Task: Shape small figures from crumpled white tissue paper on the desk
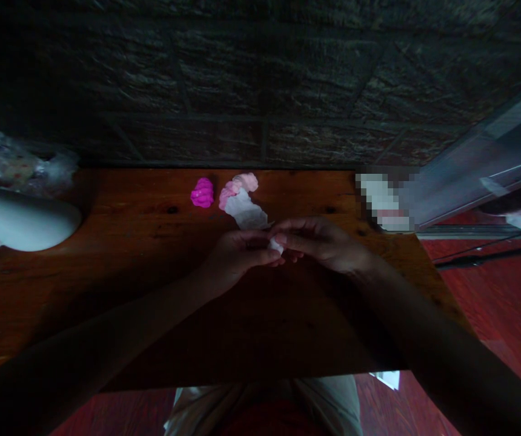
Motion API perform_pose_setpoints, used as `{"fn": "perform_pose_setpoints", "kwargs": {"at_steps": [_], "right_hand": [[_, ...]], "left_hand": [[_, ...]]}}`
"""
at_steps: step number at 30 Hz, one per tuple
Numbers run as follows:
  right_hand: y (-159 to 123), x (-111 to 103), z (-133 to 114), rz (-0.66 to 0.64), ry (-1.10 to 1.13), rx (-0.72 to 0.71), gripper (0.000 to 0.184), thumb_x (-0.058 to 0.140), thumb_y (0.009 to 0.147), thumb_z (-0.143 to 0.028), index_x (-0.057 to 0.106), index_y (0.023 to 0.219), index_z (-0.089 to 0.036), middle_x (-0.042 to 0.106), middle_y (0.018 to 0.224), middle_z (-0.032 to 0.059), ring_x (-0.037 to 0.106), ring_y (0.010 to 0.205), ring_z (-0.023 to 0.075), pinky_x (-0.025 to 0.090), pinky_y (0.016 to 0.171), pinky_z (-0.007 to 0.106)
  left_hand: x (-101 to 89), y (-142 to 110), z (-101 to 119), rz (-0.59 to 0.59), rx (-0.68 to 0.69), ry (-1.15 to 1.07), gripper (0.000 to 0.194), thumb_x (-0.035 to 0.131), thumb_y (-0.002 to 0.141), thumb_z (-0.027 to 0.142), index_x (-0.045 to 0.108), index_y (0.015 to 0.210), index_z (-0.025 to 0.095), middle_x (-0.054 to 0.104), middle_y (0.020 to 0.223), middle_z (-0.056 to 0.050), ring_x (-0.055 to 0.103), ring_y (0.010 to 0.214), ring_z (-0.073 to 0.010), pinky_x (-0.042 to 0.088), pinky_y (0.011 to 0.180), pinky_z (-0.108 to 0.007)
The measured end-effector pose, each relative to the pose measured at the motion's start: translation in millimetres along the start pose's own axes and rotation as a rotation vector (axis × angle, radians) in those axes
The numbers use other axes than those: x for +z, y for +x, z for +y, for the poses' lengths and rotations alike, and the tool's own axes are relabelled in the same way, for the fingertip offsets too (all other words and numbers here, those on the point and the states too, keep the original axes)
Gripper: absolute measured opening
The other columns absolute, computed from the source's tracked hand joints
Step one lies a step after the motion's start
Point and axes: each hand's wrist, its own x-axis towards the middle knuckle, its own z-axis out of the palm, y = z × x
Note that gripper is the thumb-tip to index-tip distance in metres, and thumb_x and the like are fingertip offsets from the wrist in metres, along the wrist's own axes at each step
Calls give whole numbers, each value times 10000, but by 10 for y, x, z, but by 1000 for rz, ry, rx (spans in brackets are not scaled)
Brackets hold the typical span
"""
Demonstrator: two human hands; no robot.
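A small soft-looking white piece (276,245) is pinched between the fingertips of both hands above the table. My left hand (238,254) closes on it from the left, and my right hand (326,243) grips it from the right with thumb and fingers. Whether it is clay or paper, I cannot tell. Just beyond my fingers lies a flat, crumpled white sheet-like piece (246,211). Behind that piece and touching it is a pale pink lump (242,183). A bright magenta lump (203,192) with a folded surface sits to their left.
The wooden table (119,212) meets a dark brick wall (224,136) at the back. At left are a white smooth object (24,218) and crumpled clear plastic (19,163). A blurred-out white item (383,203) lies at the right edge, beside a glass panel (478,151).
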Motion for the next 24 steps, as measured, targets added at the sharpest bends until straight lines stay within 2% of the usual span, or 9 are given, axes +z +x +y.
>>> {"fn": "perform_pose_setpoints", "kwargs": {"at_steps": [5,8,11,15,18,22,24], "right_hand": [[-7,3,-16,37,-31,-12,334,824,851,-487,788,942,-167,728,773,-1,601,654,86,472,599,199],[-27,-15,-27,85,-25,-46,307,797,879,-470,803,974,-178,718,789,-3,576,642,81,477,604,203],[-41,-44,-37,154,-13,-69,277,771,905,-436,810,1042,-199,743,874,14,608,687,93,496,627,216],[-40,-61,-49,164,-91,-87,262,761,910,-430,817,1001,-191,738,855,21,609,704,106,499,644,230],[-36,-47,-54,154,-126,-98,277,771,896,-452,817,951,-185,726,811,15,591,684,107,492,640,235],[-33,-21,-50,171,-119,-109,282,792,875,-462,821,927,-186,725,794,14,582,672,107,481,635,237],[-31,-13,-46,177,-122,-98,295,804,861,-474,825,927,-187,723,775,13,572,658,108,473,623,242]], "left_hand": [[8,-12,16,42,-16,28,308,926,695,264,828,967,158,824,899,-69,777,816,-212,624,863,-384],[6,-15,32,18,9,11,343,936,694,252,837,1017,193,831,970,-60,783,879,-206,613,907,-364],[-4,-9,41,-4,22,-15,354,929,710,233,837,1051,210,825,1084,-68,782,981,-221,593,984,-380],[-23,2,39,25,1,-22,381,934,715,262,834,1078,205,820,1107,-85,785,978,-228,593,982,-392],[-20,0,55,11,-16,-57,376,948,703,301,844,1052,208,828,1057,-81,787,961,-224,602,952,-365],[-5,-9,73,9,-29,-91,266,933,740,285,858,987,225,836,1025,-57,786,917,-166,601,882,-259],[-4,-10,61,4,-16,-86,235,918,763,274,857,984,221,836,1034,-56,785,914,-156,599,880,-245]]}}
